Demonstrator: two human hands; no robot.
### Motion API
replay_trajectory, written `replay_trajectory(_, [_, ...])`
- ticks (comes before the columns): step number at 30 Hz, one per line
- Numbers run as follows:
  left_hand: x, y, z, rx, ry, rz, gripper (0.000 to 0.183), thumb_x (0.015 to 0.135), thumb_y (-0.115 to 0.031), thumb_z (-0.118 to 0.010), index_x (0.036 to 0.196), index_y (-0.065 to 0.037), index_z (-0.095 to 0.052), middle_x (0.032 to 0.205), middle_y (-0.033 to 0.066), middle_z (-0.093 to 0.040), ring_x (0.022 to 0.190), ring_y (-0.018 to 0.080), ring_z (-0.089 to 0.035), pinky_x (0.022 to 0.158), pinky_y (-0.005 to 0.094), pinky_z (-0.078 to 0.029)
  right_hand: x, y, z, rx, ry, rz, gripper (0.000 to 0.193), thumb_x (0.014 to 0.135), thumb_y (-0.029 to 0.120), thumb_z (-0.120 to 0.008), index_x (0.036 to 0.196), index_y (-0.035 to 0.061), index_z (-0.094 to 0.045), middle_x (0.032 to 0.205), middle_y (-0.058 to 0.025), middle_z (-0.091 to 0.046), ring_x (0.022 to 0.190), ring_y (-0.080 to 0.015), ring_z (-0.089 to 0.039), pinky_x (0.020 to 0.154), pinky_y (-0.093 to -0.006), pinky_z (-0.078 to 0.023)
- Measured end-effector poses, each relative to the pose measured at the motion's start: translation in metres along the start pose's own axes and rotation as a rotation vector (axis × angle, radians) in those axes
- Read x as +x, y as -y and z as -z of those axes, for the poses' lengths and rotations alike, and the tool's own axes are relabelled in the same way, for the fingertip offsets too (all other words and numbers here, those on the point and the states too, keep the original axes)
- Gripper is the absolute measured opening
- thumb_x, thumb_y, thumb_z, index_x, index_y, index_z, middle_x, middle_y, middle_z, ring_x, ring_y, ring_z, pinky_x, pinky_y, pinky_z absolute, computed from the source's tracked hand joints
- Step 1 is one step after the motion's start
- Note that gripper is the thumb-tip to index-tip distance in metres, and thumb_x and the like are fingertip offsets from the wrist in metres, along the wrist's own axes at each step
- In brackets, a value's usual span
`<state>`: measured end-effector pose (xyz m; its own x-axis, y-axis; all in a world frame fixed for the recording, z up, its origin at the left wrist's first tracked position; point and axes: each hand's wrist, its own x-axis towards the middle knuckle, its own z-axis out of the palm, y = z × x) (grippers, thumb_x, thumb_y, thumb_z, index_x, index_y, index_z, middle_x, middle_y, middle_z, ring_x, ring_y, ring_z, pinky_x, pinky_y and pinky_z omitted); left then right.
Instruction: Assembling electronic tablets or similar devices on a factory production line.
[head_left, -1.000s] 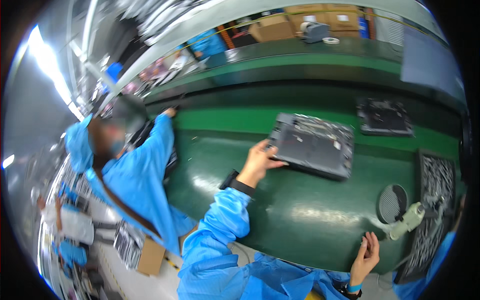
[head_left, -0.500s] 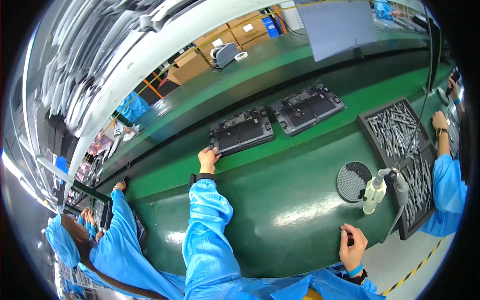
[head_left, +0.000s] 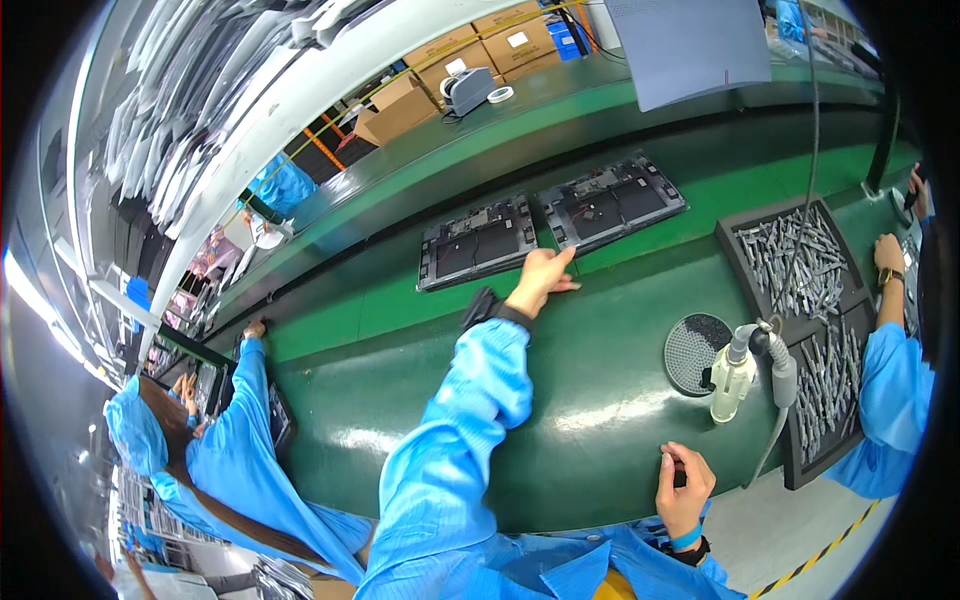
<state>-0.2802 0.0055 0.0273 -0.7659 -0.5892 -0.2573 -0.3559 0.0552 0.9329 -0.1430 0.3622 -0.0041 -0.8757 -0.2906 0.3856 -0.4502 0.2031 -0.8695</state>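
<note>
Two open laptop bases with bare innards lie side by side on the green strip: a left laptop base (head_left: 478, 243) and a right laptop base (head_left: 612, 203). My left hand (head_left: 543, 281) is at the near-left corner of the right one, fingers apart, a fingertip at its edge; whether it touches is unclear. My right hand (head_left: 685, 488) hovers low over the bench's near edge, thumb and fingertips curled together. Anything between them is too small to make out. Beyond it stand a pale electric screwdriver (head_left: 733, 385) and a round grey dish (head_left: 697, 354) holding small dark pieces.
A black divided tray (head_left: 740, 235) full of small metal-grey parts sits at right, a cable hanging over it. Co-workers' arms in blue sleeves (head_left: 245, 410) work at left and at far right. A white sheet (head_left: 690, 60) hangs at the back, near a tape dispenser (head_left: 468, 92).
My left hand has let go of the left laptop base and moved right to the right one. My right hand stays curled, slightly farther left in view. The whole view has shifted a little.
</note>
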Motion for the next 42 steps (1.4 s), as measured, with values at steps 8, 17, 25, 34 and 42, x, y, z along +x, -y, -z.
replay_trajectory(8, [0.091, 0.01, -0.048, 0.121, -0.36, 0.149, 0.035, 0.08, -0.021, -0.067, 0.104, 0.004, -0.059, 0.105, 0.0158, -0.06, 0.087, 0.0294, -0.062, 0.057, 0.0386, -0.057, -0.006, -0.005, 0.002, 0.018, -0.053, 0.006, 0.013, 0.08, -0.004, -0.057, 0.093, -0.003, -0.06, 0.082, -0.0129, -0.064, 0.069, -0.021, -0.062, 0.06, -0.0271, -0.049])
replay_trajectory(17, [0.129, 0.013, -0.045, 0.178, -0.324, 0.152, 0.028, 0.079, -0.009, -0.059, 0.105, 0.0, -0.059, 0.111, 0.0168, -0.056, 0.099, 0.0339, -0.055, 0.073, 0.0469, -0.053, -0.008, -0.005, 0.002, 0.035, -0.051, -0.005, 0.011, 0.08, -0.003, -0.056, 0.091, -0.0035, -0.06, 0.08, -0.0127, -0.065, 0.067, -0.0218, -0.061, 0.06, -0.0281, -0.049])
replay_trajectory(25, [0.069, -0.021, -0.034, -0.53, -0.15, 0.178, 0.032, 0.082, -0.003, -0.059, 0.111, 0.004, -0.048, 0.116, 0.0165, -0.048, 0.102, 0.0334, -0.054, 0.076, 0.0499, -0.055, -0.006, -0.008, -0.002, 0.046, -0.064, -0.007, 0.011, 0.081, -0.002, -0.056, 0.091, -0.004, -0.06, 0.08, -0.0132, -0.065, 0.067, -0.0216, -0.062, 0.06, -0.028, -0.049])
replay_trajectory(34, [0.038, -0.039, -0.029, -0.755, 0.082, 0.0, 0.025, 0.087, -0.002, -0.051, 0.11, 0.008, -0.046, 0.112, 0.0178, -0.051, 0.101, 0.0318, -0.056, 0.075, 0.0422, -0.059, -0.01, -0.008, -0.007, 0.021, -0.061, -0.05, 0.011, 0.082, 0.0, -0.056, 0.091, -0.0048, -0.06, 0.082, -0.0137, -0.065, 0.069, -0.0203, -0.063, 0.061, -0.0279, -0.049])
replay_trajectory(42, [-0.064, -0.043, 0.045, -0.675, 0.099, -0.179, 0.021, 0.087, -0.006, -0.055, 0.108, 0.0, -0.052, 0.105, 0.0107, -0.057, 0.096, 0.0229, -0.058, 0.081, 0.0438, -0.055, -0.014, -0.008, -0.003, 0.015, -0.039, -0.076, 0.012, 0.084, 0.0, -0.055, 0.093, -0.0056, -0.06, 0.082, -0.0145, -0.065, 0.069, -0.0196, -0.063, 0.062, -0.0274, -0.049])
